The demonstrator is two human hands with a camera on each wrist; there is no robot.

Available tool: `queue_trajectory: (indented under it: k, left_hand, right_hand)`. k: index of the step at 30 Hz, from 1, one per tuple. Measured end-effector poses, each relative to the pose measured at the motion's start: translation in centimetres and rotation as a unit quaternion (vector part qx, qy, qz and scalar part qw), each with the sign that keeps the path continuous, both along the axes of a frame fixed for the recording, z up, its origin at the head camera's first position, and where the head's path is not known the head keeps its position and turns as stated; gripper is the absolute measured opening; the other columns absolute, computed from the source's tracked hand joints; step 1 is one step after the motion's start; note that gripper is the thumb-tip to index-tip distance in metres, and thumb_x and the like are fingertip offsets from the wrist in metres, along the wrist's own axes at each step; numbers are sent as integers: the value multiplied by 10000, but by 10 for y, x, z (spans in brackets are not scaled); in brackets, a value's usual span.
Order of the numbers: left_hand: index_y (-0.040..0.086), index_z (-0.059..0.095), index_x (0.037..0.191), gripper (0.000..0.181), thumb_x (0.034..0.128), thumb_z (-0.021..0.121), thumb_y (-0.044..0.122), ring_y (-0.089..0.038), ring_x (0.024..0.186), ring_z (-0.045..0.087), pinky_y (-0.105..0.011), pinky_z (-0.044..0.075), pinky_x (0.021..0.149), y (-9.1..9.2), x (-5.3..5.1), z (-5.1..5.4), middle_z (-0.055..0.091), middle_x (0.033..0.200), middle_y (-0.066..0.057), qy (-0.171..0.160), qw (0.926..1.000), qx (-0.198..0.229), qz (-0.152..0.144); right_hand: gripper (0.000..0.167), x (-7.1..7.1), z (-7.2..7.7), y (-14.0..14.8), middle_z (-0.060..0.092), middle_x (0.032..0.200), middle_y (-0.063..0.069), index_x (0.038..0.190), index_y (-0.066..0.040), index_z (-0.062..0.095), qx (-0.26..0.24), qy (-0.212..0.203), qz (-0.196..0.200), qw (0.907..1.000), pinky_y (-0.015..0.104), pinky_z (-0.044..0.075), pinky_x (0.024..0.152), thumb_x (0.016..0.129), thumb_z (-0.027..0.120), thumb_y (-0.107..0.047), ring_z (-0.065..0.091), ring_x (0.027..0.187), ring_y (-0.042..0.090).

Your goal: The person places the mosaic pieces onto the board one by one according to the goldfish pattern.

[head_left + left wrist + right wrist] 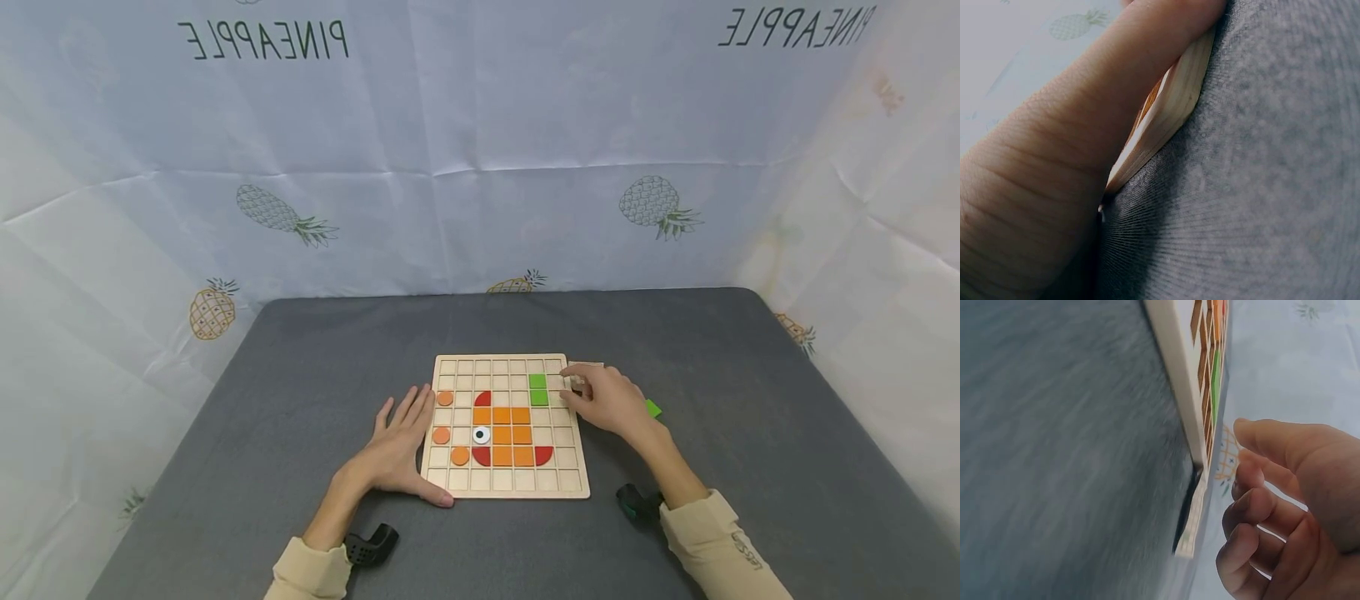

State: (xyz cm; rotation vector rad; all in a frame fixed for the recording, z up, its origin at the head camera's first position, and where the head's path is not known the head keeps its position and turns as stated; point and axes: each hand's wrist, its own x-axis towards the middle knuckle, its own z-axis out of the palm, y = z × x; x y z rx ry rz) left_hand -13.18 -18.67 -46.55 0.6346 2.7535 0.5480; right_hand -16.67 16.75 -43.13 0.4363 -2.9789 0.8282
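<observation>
A wooden grid board (525, 479) lies on the dark grey cloth. On it are several orange squares (502, 435), orange discs (460, 456), red quarter-round pieces (543, 455), a white eye disc (482, 435) and two green squares (538, 397). My left hand (397, 446) rests at the board's left edge, fingers spread and the thumb along the near left corner; in the left wrist view it covers most of the board's side (1172, 103). Over the right edge hovers my right hand (603, 400), thumb and forefinger apart beside the green squares, with nothing visible between them.
A pale flat piece (592, 363) sits behind the right hand at the board's far right corner. Part of a green piece (654, 408) shows beyond the right wrist. Pineapple-print fabric (450, 233) hangs behind and at the sides of the table (337, 350).
</observation>
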Motion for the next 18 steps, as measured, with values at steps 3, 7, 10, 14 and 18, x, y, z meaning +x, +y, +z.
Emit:
queue_trajectory:
  k: [3, 7, 10, 14, 18]
  left_hand:
    - [24, 9, 1643, 1545, 575, 845, 763, -391, 1615, -29, -663, -49, 1228, 0, 0, 0, -26, 1736, -169, -7, 10000, 20, -8]
    - [11, 12, 1640, 1543, 578, 845, 758, -404, 1613, -14, -670, -34, 1227, -1, 0, 0, -14, 1734, -184, 26, 10000, 32, -21]
    - [7, 13, 1639, 1543, 578, 840, 764, -406, 1613, -6, -671, -22, 1228, -1, 1, -1, -11, 1733, -186, 61, 10000, 23, -41]
    - [4, 16, 1639, 1543, 578, 839, 763, -408, 1612, 1, -673, -16, 1227, -1, 1, -2, -6, 1733, -188, 81, 9999, 32, -53]
    - [7, 19, 1640, 1541, 577, 841, 761, -406, 1612, -3, -673, -17, 1228, 0, 1, -2, -3, 1734, -186, 66, 10000, 28, -57]
  right_hand:
    - [384, 8, 1, 10, 475, 542, -35, 1297, -70, 705, 80, 17, -87, 9999, 224, 206, 448, 942, 734, -213, 362, 461, 98]
    - [397, 18, 4, 23, 497, 553, -37, 1299, -83, 706, 183, 40, -205, 9996, 237, 263, 443, 935, 746, -237, 404, 474, 104]
    - [420, 25, 5, 32, 490, 546, -44, 1303, -94, 702, 234, 78, -268, 9993, 244, 273, 437, 924, 763, -267, 411, 471, 104]
    - [452, 34, 5, 43, 501, 544, -59, 1305, -75, 690, 295, 108, -319, 9990, 242, 275, 428, 915, 774, -285, 413, 466, 96]
    - [469, 39, 5, 54, 507, 547, -68, 1305, -66, 686, 356, 116, -378, 9986, 232, 268, 422, 904, 784, -287, 408, 460, 86]
